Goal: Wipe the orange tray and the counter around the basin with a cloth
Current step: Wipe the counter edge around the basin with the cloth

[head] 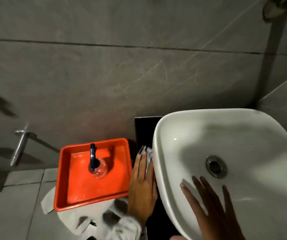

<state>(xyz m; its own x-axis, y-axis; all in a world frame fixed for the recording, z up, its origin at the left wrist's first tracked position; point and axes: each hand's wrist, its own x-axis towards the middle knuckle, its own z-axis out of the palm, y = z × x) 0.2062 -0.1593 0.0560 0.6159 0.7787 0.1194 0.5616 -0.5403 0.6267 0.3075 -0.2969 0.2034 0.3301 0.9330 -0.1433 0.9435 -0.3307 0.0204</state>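
Observation:
An orange tray (80, 187) sits left of the white basin (243, 141), with a clear jug with a dark blue handle (97, 163) standing in it. My left hand (142, 186) lies flat on the narrow black counter (143, 129) between tray and basin, pressing a pale cloth (148, 153) that shows past my fingertips. My right hand (210, 203) rests with fingers spread on the basin's near inner wall and holds nothing.
A metal drain (216, 166) sits in the basin's bottom. A chrome tap or pipe (19, 148) sticks out of the grey tiled wall at the left. A pale patterned sleeve (104, 220) hangs below the tray. Grey floor tiles lie at lower left.

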